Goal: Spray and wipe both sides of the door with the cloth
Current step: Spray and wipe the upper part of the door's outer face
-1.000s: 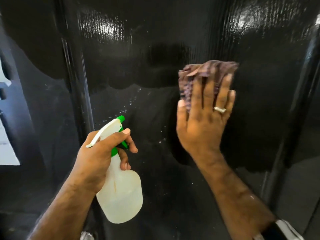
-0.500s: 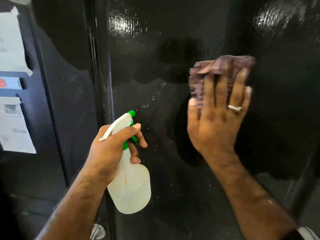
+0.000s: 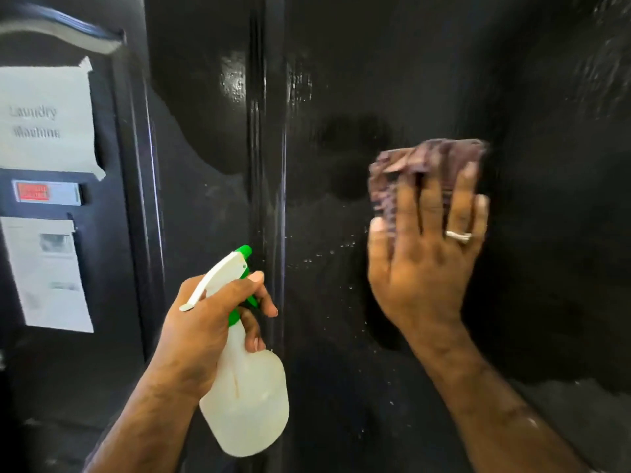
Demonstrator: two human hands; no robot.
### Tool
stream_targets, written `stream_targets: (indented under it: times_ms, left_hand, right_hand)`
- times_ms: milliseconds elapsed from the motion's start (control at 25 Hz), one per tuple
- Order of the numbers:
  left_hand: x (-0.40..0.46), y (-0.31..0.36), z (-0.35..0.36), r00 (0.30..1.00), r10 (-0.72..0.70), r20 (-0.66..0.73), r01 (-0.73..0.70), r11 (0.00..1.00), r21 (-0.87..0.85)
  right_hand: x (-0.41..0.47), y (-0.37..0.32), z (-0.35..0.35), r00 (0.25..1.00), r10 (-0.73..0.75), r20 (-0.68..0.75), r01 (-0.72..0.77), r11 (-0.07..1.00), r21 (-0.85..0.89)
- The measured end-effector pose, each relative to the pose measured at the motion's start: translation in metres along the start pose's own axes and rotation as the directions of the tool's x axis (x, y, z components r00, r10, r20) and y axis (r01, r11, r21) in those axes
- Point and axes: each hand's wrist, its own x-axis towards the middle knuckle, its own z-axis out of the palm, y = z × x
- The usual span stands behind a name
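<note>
Head view: right hand (image 3: 426,268), fingers spread flat, presses the purple cloth (image 3: 426,162) against the glossy black door (image 3: 546,233). Since a second ago, hand and cloth have slid rightward across the panel (droplets remain left of it), so wiping is underway. Left hand (image 3: 205,322) still grips the spray bottle (image 3: 246,397), finger on the trigger. Paper notices (image 3: 44,117) have come into view at left.

At the left edge of the frame a taped paper sign (image 3: 44,117) reads "Laundry Machine". Just below it sits a small red label (image 3: 33,192) in a pale holder, its text too blurred to read. Lower left, a second printed sheet (image 3: 47,274) is taped up, its print illegible. All three hang on a dark wall panel (image 3: 112,233).
</note>
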Motion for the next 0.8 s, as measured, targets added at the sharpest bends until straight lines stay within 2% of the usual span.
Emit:
stream_targets:
  times_ms: [40, 120, 200, 240, 320, 400, 440, 480, 520, 600, 640, 720, 760, 800]
  left_hand:
    - [0.001, 0.002, -0.005, 1.000, 0.004, 0.012, -0.004, 1.000, 0.006]
    - [0.004, 0.006, -0.016, 0.999, 0.014, 0.036, -0.014, 1.000, -0.010]
    - [0.006, 0.011, -0.028, 0.998, 0.018, 0.055, -0.017, 0.999, -0.030]
    - [0.007, 0.012, -0.033, 0.998, 0.019, 0.065, -0.017, 0.999, -0.029]
    - [0.009, 0.016, -0.044, 0.996, 0.026, 0.084, -0.025, 0.999, -0.022]
    - [0.010, 0.018, -0.054, 0.995, 0.035, 0.098, -0.034, 0.999, -0.018]
    - [0.011, 0.019, -0.057, 0.994, 0.036, 0.101, -0.034, 0.999, -0.019]
    - [0.011, 0.019, -0.059, 0.994, 0.034, 0.104, -0.032, 0.999, -0.019]
    - [0.010, 0.019, -0.060, 0.994, 0.033, 0.107, -0.031, 0.999, -0.019]
    - [0.010, 0.017, -0.061, 0.994, 0.031, 0.105, -0.028, 0.999, -0.026]
    - [0.009, 0.016, -0.061, 0.994, 0.025, 0.106, -0.022, 0.999, -0.033]
    - [0.007, 0.015, -0.063, 0.993, 0.011, 0.114, -0.006, 0.999, -0.044]
    - [0.005, 0.015, -0.065, 0.993, 0.007, 0.116, -0.002, 0.999, -0.042]
    - [0.003, 0.014, -0.067, 0.994, 0.008, 0.107, -0.004, 0.999, -0.035]
  right_hand:
    - [-0.011, -0.020, 0.006, 0.994, -0.107, 0.032, 0.107, 0.994, 0.027]
    - [-0.061, -0.037, 0.012, 0.926, -0.339, 0.167, 0.330, 0.941, 0.077]
    - [-0.102, -0.016, 0.004, 0.869, -0.444, 0.220, 0.443, 0.895, 0.056]
    - [-0.105, 0.002, -0.003, 0.872, -0.447, 0.199, 0.450, 0.892, 0.031]
    - [-0.080, 0.026, -0.012, 0.932, -0.330, 0.148, 0.339, 0.940, -0.036]
    - [-0.029, 0.024, -0.012, 0.993, -0.087, 0.079, 0.095, 0.991, -0.098]
    - [-0.004, 0.006, -0.005, 1.000, 0.019, 0.017, -0.017, 0.995, -0.099]
    - [0.011, -0.021, 0.000, 0.998, 0.068, -0.009, -0.069, 0.993, -0.092]
    - [0.015, -0.049, 0.007, 0.999, 0.037, -0.011, -0.038, 0.997, -0.065]
    - [-0.019, -0.081, 0.020, 0.975, -0.204, 0.084, 0.204, 0.979, 0.011]
    - [-0.050, -0.084, 0.021, 0.922, -0.346, 0.173, 0.344, 0.938, 0.044]
    - [-0.099, -0.061, 0.007, 0.768, -0.569, 0.294, 0.585, 0.810, 0.037]
    - [-0.099, -0.044, -0.001, 0.726, -0.621, 0.295, 0.644, 0.765, 0.026]
    - [-0.086, -0.030, -0.003, 0.736, -0.623, 0.264, 0.639, 0.768, 0.030]
